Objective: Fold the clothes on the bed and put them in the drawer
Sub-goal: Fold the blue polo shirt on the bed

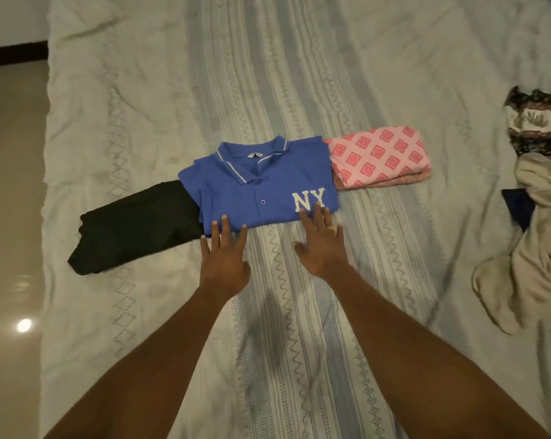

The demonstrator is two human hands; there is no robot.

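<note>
The pile (pixel 540 217) well right of the right hand (pixel 321 245) is cut off by the frame edge. The bed (pixel 141 122) lies under both hands. Glossy floor (pixel 11 217) runs far left. The folded shirt (pixel 261 185) lies just beyond the hands. The left hand (pixel 225 261) and the right hand are flat with fingers spread, their fingertips touching its near edge. The shirt partly hides the trousers (pixel 134 226) on its left.

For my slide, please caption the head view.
Left hand and right hand touch folded blue polo shirt between black garment and pink garment on bed.

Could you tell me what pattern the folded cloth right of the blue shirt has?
Pink cloth with red diamonds, head view.
</note>
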